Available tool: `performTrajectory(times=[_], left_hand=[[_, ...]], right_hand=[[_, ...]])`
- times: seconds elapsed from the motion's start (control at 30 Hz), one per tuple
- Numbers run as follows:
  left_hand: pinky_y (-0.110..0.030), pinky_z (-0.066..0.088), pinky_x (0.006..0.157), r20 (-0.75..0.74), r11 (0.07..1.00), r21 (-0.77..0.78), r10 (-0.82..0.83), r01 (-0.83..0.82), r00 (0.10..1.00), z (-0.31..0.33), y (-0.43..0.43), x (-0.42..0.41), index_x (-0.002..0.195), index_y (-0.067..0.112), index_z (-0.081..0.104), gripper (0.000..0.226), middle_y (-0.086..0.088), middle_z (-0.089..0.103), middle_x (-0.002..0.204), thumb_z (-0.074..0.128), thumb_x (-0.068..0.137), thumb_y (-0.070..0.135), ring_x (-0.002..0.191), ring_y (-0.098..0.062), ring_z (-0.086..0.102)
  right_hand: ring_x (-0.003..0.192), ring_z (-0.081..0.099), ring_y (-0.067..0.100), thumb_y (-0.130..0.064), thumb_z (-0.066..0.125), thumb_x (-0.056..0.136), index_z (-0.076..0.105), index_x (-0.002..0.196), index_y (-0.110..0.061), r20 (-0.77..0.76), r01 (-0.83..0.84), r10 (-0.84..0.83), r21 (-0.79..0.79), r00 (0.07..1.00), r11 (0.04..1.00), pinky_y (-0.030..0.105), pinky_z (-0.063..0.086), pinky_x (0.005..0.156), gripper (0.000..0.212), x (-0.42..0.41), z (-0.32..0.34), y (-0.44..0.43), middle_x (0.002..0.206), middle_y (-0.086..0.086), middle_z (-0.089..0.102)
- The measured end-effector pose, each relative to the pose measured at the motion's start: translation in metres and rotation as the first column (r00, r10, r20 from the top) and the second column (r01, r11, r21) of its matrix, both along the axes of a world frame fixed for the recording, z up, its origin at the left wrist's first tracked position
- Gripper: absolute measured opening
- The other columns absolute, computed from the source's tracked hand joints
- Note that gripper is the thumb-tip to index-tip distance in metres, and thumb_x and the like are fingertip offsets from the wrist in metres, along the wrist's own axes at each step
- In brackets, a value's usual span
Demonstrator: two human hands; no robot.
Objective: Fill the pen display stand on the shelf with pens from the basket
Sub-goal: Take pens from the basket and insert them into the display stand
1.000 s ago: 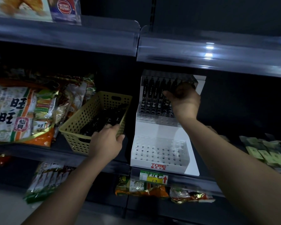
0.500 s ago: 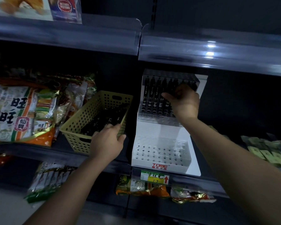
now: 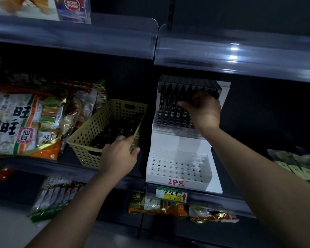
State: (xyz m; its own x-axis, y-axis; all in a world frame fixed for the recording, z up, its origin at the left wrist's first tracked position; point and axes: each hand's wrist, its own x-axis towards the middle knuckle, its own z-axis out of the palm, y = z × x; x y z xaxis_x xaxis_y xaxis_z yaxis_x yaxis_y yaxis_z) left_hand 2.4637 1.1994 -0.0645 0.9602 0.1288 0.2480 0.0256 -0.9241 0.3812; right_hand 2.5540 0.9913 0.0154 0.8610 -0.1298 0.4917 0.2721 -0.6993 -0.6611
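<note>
Restocking in a dim shop aisle: a person's right hand (image 3: 206, 113) works at the clear upper tier (image 3: 168, 127) of a white plastic pen display stand (image 3: 195, 183). Its fingers are curled round dark barrels among the black pens (image 3: 166, 102) already standing there.

Over the past second the right hand has barely shifted. It has sunk slightly, and its thumb now reaches further left across the row. The left hand (image 3: 118, 158) has stayed at the near corner of the yellow perforated plastic basket (image 3: 89, 151) just left of the stand. Its thumb is outside the wall and its fingers are over the rim, apparently gripping it. More loose pens (image 3: 115, 129) lie in the basket.

The pause suggests a pen is being seated in its hole rather than a new one fetched. The left part of the upper tier is filled, but every hole in the stand's lower front tier (image 3: 177, 165) is empty, so most of the job seems to remain.

The right hand hides the right part of the upper tier, so how many holes there are filled, and how many pens the hand holds, cannot be made out. The left fingertips are lost inside the basket. Poor light swallows the dark shelf (image 3: 142, 163) behind the stand. Red-and-white snack bags (image 3: 20, 122) lie further left of the stand, cut off by the frame edge.
</note>
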Motion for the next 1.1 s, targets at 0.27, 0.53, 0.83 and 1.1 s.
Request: performTrajectory(times=[0.27, 0.53, 0.83, 1.1], left_hand=[[-0.036, 0.043, 0.09, 0.017, 1.0, -0.013, -0.002, 0.002, 1.0, -0.003, 0.0, 0.001, 0.136, 0.017, 0.049, 0.044, -0.007, 0.057, 0.121, 0.05, 0.095, 0.034, 0.105, -0.028, 0.057], [-0.034, 0.047, 0.078, -0.124, 0.998, 0.013, -0.055, 0.057, 0.991, 0.009, 0.023, 0.005, 0.128, 0.02, 0.054, 0.041, -0.002, 0.065, 0.109, 0.041, 0.098, 0.045, 0.101, -0.025, 0.061], [-0.032, 0.028, 0.063, -0.327, 0.986, 0.105, -0.093, 0.134, 0.94, 0.017, 0.049, -0.002, 0.06, 0.015, 0.043, 0.053, 0.0, 0.049, 0.061, 0.028, 0.101, 0.044, 0.064, -0.02, 0.051], [-0.032, 0.028, 0.061, -0.389, 0.976, 0.12, -0.122, 0.181, 0.913, 0.016, 0.051, -0.017, 0.055, 0.016, 0.041, 0.055, 0.001, 0.045, 0.058, 0.032, 0.1, 0.046, 0.057, -0.015, 0.044]], right_hand=[[0.074, 0.059, 0.018, -0.045, 0.074, 0.078, 0.062, 0.087, -0.011, -0.005, -0.012, 0.012, -0.025, 1.0, 1.0, 0.028, 0.042, 0.063, 0.037, 0.001, -0.01, -0.002, 0.079, 0.002, 0.065], [0.069, 0.058, 0.02, -0.054, 0.073, 0.074, 0.055, 0.087, -0.013, 0.045, 0.042, -0.041, -0.03, 0.998, 0.999, 0.031, 0.047, 0.061, 0.046, -0.012, -0.018, -0.002, 0.073, -0.001, 0.06], [0.057, 0.065, 0.019, -0.039, 0.06, 0.092, 0.069, 0.084, -0.01, -0.068, -0.347, 0.343, -0.054, 0.937, 0.937, 0.036, 0.055, 0.057, 0.032, -0.044, -0.035, 0.065, 0.068, 0.004, 0.069], [0.074, 0.07, 0.034, -0.035, 0.05, 0.097, 0.053, 0.1, -0.011, -0.624, -0.272, 0.402, 0.297, 0.67, 0.915, 0.042, 0.06, 0.069, 0.025, -0.044, -0.057, 0.119, 0.096, 0.013, 0.066]])
